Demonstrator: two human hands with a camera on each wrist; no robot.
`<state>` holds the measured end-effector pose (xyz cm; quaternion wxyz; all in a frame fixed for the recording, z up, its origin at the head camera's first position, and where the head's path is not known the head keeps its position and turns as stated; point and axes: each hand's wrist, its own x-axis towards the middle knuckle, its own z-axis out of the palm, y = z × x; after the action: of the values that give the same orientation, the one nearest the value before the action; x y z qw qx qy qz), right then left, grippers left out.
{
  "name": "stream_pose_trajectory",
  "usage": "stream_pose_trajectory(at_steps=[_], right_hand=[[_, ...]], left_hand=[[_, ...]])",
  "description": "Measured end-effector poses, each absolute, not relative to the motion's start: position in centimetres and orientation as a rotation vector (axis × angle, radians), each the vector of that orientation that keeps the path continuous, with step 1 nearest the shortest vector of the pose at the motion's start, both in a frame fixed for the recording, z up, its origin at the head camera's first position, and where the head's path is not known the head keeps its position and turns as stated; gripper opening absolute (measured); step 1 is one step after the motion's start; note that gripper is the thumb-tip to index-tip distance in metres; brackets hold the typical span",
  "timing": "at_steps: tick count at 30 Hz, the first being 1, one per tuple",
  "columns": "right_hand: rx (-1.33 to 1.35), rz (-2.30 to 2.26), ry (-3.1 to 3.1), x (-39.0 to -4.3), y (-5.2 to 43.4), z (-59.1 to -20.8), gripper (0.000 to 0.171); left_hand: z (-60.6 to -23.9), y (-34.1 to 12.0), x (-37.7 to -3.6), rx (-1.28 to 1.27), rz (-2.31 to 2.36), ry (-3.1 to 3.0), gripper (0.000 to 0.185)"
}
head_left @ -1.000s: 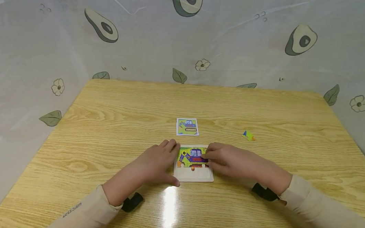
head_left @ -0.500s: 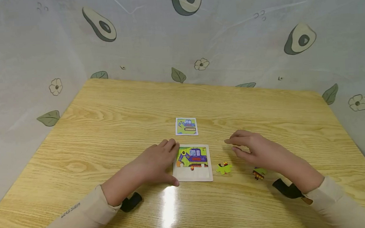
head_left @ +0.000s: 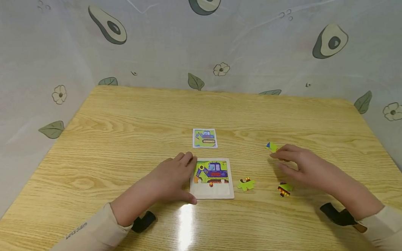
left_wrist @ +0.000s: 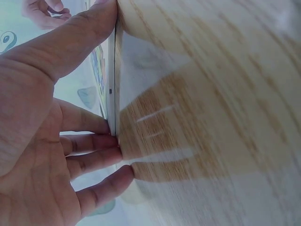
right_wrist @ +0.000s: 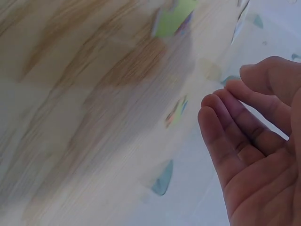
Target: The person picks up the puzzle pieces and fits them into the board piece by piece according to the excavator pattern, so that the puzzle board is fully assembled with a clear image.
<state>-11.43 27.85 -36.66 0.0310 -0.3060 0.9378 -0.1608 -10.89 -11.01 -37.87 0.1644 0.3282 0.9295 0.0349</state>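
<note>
A white puzzle tray with a partly built excavator picture lies near the table's middle. My left hand lies flat at its left edge, fingers and thumb touching the tray's rim. My right hand hovers to the right with relaxed fingers and an empty palm. Its fingertips are just beside a small blue-and-green piece. Two more loose pieces lie on the table: a green one beside the tray and a green-and-red one under my right forearm.
A small reference card with the same excavator picture lies just beyond the tray. The wooden table is enclosed at the back and sides by an avocado-print curtain. Glare falls on the near table edge.
My right hand left the tray and swung right and away to the small blue-and-green piece. Two loose pieces now show right of the tray. My left hand stayed put.
</note>
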Motion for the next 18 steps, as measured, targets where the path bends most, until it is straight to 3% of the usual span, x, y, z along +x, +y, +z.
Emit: stream_pose_trajectory(at_steps=[18], right_hand=[[-0.85, -0.555, 2.948, -14.8, 29.6, -38.2, 0.03]], left_hand=[[-38.0, -11.1, -10.9, 0.948, 0.091, 2.662, 0.116]])
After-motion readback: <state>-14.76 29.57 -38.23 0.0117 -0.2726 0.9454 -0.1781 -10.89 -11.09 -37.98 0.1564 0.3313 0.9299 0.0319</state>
